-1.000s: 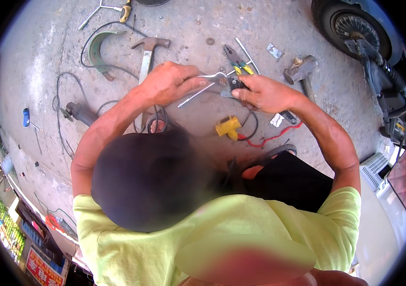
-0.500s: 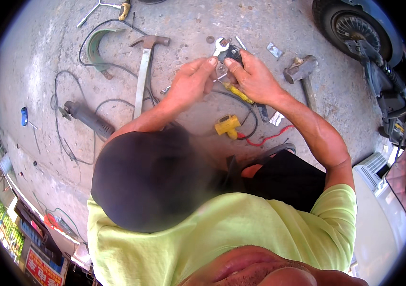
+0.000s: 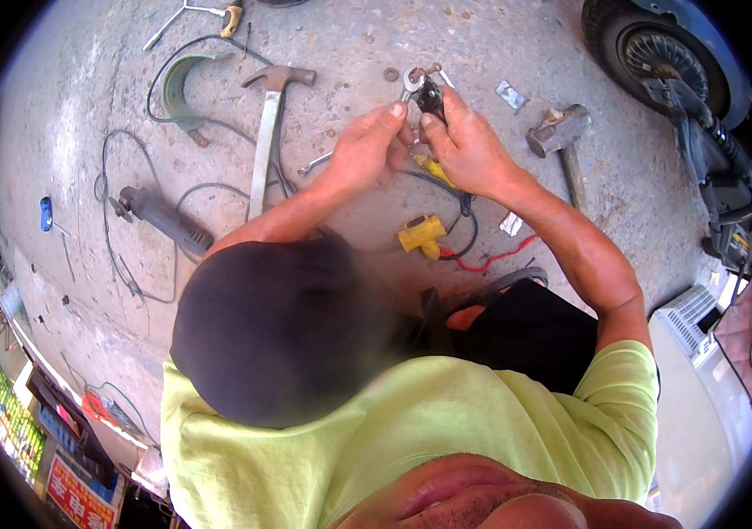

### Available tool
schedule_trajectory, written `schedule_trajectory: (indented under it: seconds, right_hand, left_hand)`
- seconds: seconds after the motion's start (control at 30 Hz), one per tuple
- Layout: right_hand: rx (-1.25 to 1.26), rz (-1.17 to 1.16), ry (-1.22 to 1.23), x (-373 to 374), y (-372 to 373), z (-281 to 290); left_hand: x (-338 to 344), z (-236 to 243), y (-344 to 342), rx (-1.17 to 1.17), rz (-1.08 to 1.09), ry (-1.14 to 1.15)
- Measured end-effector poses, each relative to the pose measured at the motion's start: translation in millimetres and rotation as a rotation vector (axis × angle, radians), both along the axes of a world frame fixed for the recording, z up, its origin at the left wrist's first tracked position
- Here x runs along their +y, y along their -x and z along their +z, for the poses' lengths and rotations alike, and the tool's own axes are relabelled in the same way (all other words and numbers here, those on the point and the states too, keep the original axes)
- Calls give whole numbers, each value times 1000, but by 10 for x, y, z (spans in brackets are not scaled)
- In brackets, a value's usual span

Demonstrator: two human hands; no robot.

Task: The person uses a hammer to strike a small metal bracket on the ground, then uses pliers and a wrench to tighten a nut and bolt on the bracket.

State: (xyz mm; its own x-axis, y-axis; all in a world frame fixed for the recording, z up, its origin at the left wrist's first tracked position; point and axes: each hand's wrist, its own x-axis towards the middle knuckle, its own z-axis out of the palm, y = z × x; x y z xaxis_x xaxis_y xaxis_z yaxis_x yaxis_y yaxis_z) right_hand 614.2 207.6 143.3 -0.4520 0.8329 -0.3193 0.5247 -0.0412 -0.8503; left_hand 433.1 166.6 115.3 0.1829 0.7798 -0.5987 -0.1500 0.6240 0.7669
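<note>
Above the concrete floor, my left hand (image 3: 371,145) is closed on a silver wrench (image 3: 411,84), whose ring-like end sits against a small black metal part (image 3: 431,97). That black part is pinched in my right hand (image 3: 468,145). A small rusty piece shows at the wrench's end; whether the wrench encircles it I cannot tell. Partly under my left hand lies another silver wrench (image 3: 315,163). Below the right hand is a yellow-handled tool (image 3: 433,169), its kind partly hidden. Nearby rests a yellow T-shaped piece (image 3: 422,233) beside a red cord (image 3: 499,257).
To the left lie a claw hammer (image 3: 265,141), an angle grinder (image 3: 164,219) with its cable, and a curved green metal band (image 3: 175,95). On the right are a heavy hammer (image 3: 559,130), a wheel (image 3: 655,57) and a pale panel (image 3: 702,379). A blue-handled screwdriver (image 3: 47,214) lies far left.
The wrench's open end showed apart from the black part; now a ring-like end is against it. The black part has turned in my right hand. Both hands stay close together.
</note>
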Motion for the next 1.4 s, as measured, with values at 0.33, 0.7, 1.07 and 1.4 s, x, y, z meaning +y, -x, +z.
schedule_trajectory:
  seconds: [0.33,0.7,1.07,1.4]
  right_hand:
    - [97,-33,25,-50,-15,-112]
    - [77,96,167,77,-127,101]
    - [-112,759,303,142,-421,279]
    - [34,301,336,142,-369,335]
  left_hand:
    - [82,-158,153,89,-161,-325]
    - [311,-34,487,484,-428,-646]
    - [586,444,699,655,-1194,-897]
    - [359,163,569,370,-598,-605]
